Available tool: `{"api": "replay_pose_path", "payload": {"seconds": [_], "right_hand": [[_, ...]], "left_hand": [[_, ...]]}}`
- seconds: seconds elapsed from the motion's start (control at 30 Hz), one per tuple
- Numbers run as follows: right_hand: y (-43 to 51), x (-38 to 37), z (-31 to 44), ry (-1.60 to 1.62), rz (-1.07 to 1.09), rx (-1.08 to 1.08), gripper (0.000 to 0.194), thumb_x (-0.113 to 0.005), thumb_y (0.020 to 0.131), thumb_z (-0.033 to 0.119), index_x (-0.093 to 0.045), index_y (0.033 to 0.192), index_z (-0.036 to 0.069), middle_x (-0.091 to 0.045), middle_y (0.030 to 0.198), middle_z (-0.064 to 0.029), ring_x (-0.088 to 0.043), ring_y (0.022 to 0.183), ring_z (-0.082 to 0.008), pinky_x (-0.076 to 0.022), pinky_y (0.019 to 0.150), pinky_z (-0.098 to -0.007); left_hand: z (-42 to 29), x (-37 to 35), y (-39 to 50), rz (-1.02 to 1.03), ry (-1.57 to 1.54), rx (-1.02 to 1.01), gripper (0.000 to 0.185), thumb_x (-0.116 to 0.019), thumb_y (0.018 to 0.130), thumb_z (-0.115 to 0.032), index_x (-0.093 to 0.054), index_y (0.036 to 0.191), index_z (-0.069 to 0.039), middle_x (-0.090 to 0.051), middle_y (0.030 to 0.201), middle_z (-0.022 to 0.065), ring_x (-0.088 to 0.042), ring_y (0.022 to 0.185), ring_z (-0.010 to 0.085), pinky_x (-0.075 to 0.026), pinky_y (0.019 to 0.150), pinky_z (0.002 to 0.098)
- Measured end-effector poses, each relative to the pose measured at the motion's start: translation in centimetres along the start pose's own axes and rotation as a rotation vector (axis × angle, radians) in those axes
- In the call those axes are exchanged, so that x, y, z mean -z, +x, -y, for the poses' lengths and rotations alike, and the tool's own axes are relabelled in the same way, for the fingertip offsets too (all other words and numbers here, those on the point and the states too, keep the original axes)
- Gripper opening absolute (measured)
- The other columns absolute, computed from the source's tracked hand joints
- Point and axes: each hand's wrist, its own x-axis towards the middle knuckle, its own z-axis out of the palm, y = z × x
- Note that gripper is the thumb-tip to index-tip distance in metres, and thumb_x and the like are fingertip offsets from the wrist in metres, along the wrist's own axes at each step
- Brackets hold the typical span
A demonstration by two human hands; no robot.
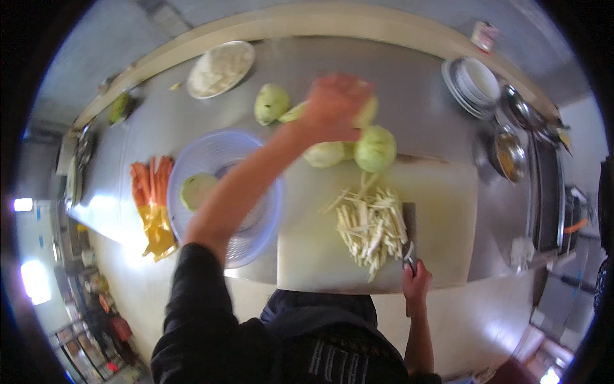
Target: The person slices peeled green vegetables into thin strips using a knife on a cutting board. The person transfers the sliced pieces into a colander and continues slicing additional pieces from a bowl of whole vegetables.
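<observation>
My left hand, blurred, reaches over a group of peeled pale-green round vegetables, which look like kohlrabi. It hides some of them, and whether it grips one cannot be made out. My right hand grasps the handle of a kitchen knife. The blade lies along the right side of a heap of pale cut vegetable sticks. Both heap and knife are on a white cutting board. Another peeled vegetable sits farther left on the metal counter.
A lilac plastic colander under my left forearm holds a pale-green piece. Orange-and-yellow rubber gloves lie left of it. Farther back is a white plate of pale food. Stacked bowls and a metal bowl stand at right.
</observation>
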Motion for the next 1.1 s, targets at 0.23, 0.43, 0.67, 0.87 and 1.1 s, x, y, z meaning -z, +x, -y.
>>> {"api": "replay_pose_path", "payload": {"seconds": [0.23, 0.43, 0.67, 0.87, 1.1], "right_hand": [[0.3, -0.1, -1.0, 0.052, 0.065, 0.048, 0.017, -0.057, 0.083, 0.016, -0.05, 0.079, 0.001, -0.054, 0.064, -0.0187, -0.054, 0.058, -0.0368, -0.0426, 0.055, -0.0432], [0.3, 0.0, -0.8, 0.027, 0.056, 0.06, 0.017, -0.057, 0.084, 0.016, -0.051, 0.079, 0.001, -0.055, 0.066, -0.0191, -0.055, 0.059, -0.038, -0.0424, 0.056, -0.0436], [0.2, -0.3, 0.2, -0.055, 0.026, 0.055, 0.015, -0.057, 0.083, 0.014, -0.049, 0.08, 0.002, -0.055, 0.065, -0.0183, -0.054, 0.059, -0.035, -0.0423, 0.056, -0.043], [0.0, -0.1, 0.5, -0.061, 0.054, 0.043, 0.015, -0.056, 0.084, 0.018, -0.052, 0.083, 0.004, -0.058, 0.068, -0.0191, -0.058, 0.064, -0.0398, -0.0435, 0.057, -0.0473], [0.0, -0.2, 0.2, -0.104, 0.033, 0.03, 0.016, -0.056, 0.084, 0.02, -0.053, 0.085, 0.004, -0.058, 0.07, -0.0207, -0.057, 0.066, -0.0419, -0.0432, 0.057, -0.0483]], "left_hand": [[0.4, -4.0, -4.1, 0.006, -0.157, 0.139, 0.071, -0.068, 0.076, -0.038, -0.042, 0.134, -0.008, -0.043, 0.135, 0.017, -0.039, 0.125, 0.0355, -0.031, 0.105, 0.0453], [7.7, 4.8, -22.6, 0.19, 0.022, 0.489, 0.091, -0.082, 0.059, -0.034, -0.04, 0.134, -0.004, -0.042, 0.136, 0.0196, -0.035, 0.129, 0.0361, -0.029, 0.107, 0.0447], [10.6, 3.2, -34.9, 0.501, 0.517, 0.346, 0.085, -0.081, 0.056, -0.03, -0.044, 0.13, -0.008, -0.042, 0.133, 0.0214, -0.038, 0.126, 0.0355, -0.034, 0.099, 0.0488], [12.8, 6.0, -32.1, 0.088, -0.032, 0.968, 0.048, -0.073, 0.067, -0.02, -0.059, 0.109, -0.001, -0.066, 0.091, 0.0157, -0.064, 0.075, 0.0283, -0.051, 0.068, 0.0371], [7.8, 6.1, -15.9, -0.441, -1.182, 0.764, 0.043, -0.068, 0.08, -0.021, -0.056, 0.115, 0.001, -0.064, 0.097, 0.0082, -0.062, 0.086, 0.0161, -0.051, 0.075, 0.0292]]}}
